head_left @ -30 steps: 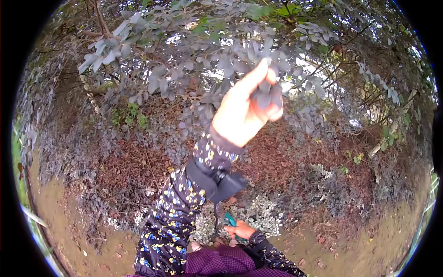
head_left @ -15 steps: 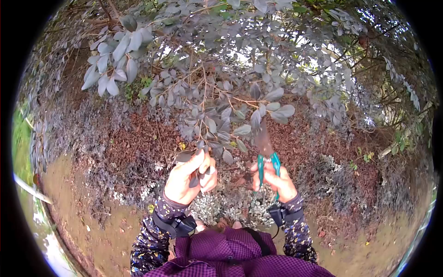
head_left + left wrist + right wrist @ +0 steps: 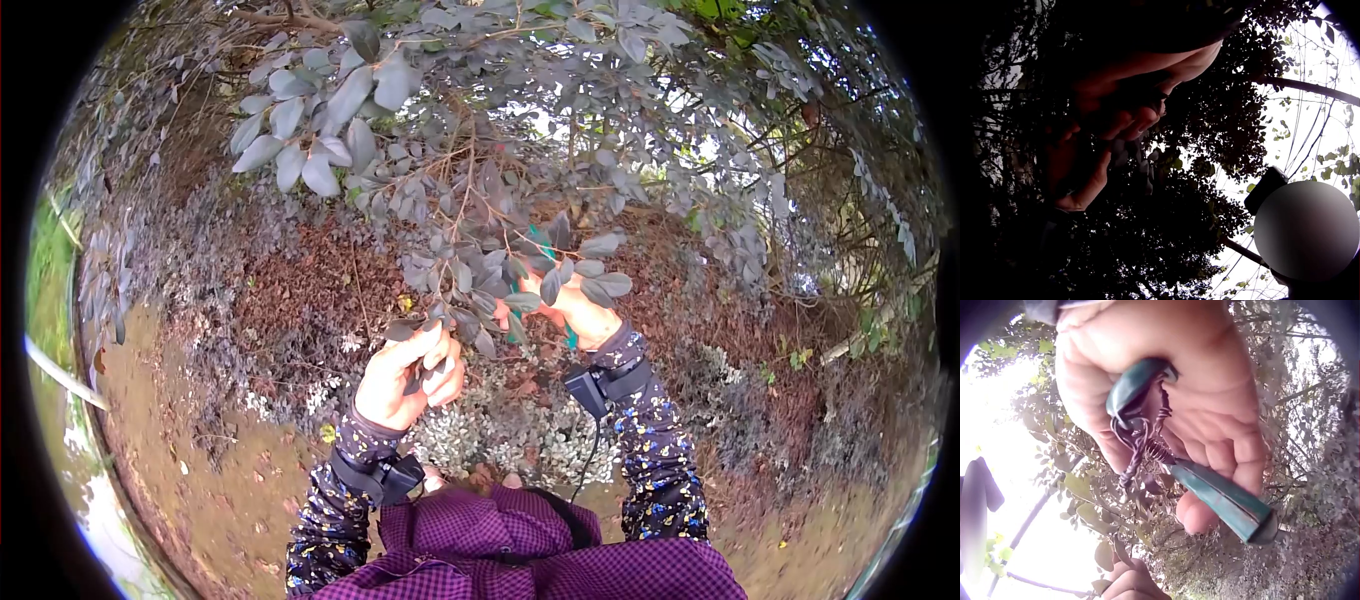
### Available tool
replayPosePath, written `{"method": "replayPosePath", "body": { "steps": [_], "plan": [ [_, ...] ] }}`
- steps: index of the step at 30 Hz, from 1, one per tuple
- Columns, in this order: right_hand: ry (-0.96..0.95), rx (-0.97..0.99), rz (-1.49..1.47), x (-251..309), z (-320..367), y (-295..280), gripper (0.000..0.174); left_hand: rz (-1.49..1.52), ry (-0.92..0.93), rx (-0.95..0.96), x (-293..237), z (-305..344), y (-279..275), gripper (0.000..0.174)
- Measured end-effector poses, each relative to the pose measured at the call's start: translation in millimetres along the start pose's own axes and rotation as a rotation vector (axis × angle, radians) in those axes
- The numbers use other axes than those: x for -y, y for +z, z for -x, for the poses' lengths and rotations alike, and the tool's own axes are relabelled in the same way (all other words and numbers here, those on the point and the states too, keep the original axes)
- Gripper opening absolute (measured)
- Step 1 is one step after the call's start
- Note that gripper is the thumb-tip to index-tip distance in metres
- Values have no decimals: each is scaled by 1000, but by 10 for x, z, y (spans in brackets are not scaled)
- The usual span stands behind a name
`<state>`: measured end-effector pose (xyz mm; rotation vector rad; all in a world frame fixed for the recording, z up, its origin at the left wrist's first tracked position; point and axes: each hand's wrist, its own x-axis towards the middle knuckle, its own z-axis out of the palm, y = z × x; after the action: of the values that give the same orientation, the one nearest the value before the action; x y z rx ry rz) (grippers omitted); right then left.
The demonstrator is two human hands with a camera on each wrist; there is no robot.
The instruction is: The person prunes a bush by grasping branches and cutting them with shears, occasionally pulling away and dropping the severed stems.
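My left hand (image 3: 408, 380) pinches the lower end of a leafy branch (image 3: 462, 278) with grey-purple leaves, drawing it down in front of the body. My right hand (image 3: 580, 312) is up among the leaves just right of it, holding pruning shears (image 3: 540, 243) with green handles. Leaves cover part of the shears and fingers in the head view. Close up in the right wrist view, the shears' green handle (image 3: 1222, 499) lies across the fingers, the handles spread apart with a coil spring (image 3: 1159, 452) between them. The left wrist view is dark, with the left hand (image 3: 1179, 65) in shadow.
A larger leaf cluster (image 3: 320, 120) hangs at upper left. Dense shrub and twigs stand behind, with reddish leaf litter (image 3: 310, 285) below. Pale low plants (image 3: 500, 440) grow near the feet, and bare soil (image 3: 230, 510) lies at the front. Wrist cameras (image 3: 590, 390) sit on both sleeves.
The left hand has come down from high in the shrub, drawing the branch with it. The right hand has risen with the shears from beside the body into the leaves.
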<state>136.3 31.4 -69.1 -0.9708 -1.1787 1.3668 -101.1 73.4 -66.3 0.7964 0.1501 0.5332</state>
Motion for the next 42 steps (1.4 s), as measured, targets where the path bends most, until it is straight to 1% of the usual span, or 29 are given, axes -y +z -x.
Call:
{"method": "replayPosePath", "body": {
  "steps": [2, 3, 6, 7, 8, 10, 11, 13, 14, 16, 17, 19, 20, 22, 23, 25, 26, 28, 29, 30, 32, 33, 34, 36, 38, 40, 41, 42],
  "plan": [
    [-106, -54, 53, 11, -39, 21, 30, -2, 7, -5, 2, 23, -14, 36],
    [-104, -56, 51, 19, -85, 18, 30, 5, 7, 6, -9, 4, -45, 36],
    [2, -158, -49, 46, -143, 56, 30, 7, 7, 29, -16, 33, -61, 36],
    [-19, -196, 166, 70, -140, 31, 33, 4, 9, 39, -15, 39, -56, 36],
    [-19, -198, 166, 16, -151, 2, 33, 4, 8, 40, -15, 43, -51, 36],
    [-65, -207, 12, -103, -211, -37, 30, -7, -5, 10, -21, 47, -59, 37],
    [-61, -205, 13, -114, -213, -25, 30, -3, -4, 7, -15, 50, -65, 37],
    [-221, -180, -53, -116, -208, 28, 26, 11, 18, -5, -10, 66, -90, 38],
    [-219, -180, -52, -109, -200, -24, 26, 12, 18, -6, -7, 69, -93, 38],
    [11, -148, 266, -73, -211, -176, 34, 14, 25, 2, -8, 71, -98, 38],
    [10, -147, 267, -81, -224, -191, 34, 13, 23, -1, 1, 79, -91, 38],
    [-115, -79, 145, -95, -264, -169, 32, 13, 28, -1, 14, 82, -85, 38],
    [-115, -80, 143, -106, -265, -128, 32, 13, 32, -1, 21, 89, -87, 38],
    [-197, -75, -58, -86, -255, -33, 19, 18, 34, -8, 19, 95, -86, 38],
    [-196, -73, -59, -41, -233, 3, 19, 24, 38, -13, 21, 102, -87, 38],
    [-259, -132, 94, 38, -209, 63, 23, 26, 40, -15, 8, 112, -117, 37],
    [-259, -131, 93, 38, -190, 70, 23, 27, 42, -15, 4, 115, -126, 37],
    [-331, 84, -229, 24, -148, 62, 25, 22, 49, -32, 2, 121, -134, 37],
    [-237, 60, -68, 1, -202, -26, 28, 19, 55, -46, 6, 118, -132, 37],
    [-240, 50, -71, -31, -192, -43, 28, 17, 45, -41, 9, 116, -141, 37],
    [-147, -86, -112, -48, -144, 46, 30, 38, 33, -42, 32, 130, -182, 37],
    [-222, -71, -26, -50, -87, 78, 27, 33, 45, -56, 68, 159, -213, 37],
    [-204, -58, -38, -120, -40, 103, 28, 25, 43, -77, 94, 205, -244, 36],
    [-155, -24, 29, -316, 120, 105, 28, 48, 35, -111, 213, 327, -370, 36],
    [-59, -28, -22, -539, 227, 63, 28, 54, -29, -169, 278, 351, -533, 35],
    [53, -57, 19, -671, 415, 16, 29, 79, -116, -234, 381, 391, -682, 35],
    [70, -49, 51, -855, 507, -45, 30, 42, -131, -249, 408, 421, -685, 35],
    [98, -122, 49, -918, 621, -39, 30, 29, -161, -262, 426, 417, -701, 34]
  ]
}}
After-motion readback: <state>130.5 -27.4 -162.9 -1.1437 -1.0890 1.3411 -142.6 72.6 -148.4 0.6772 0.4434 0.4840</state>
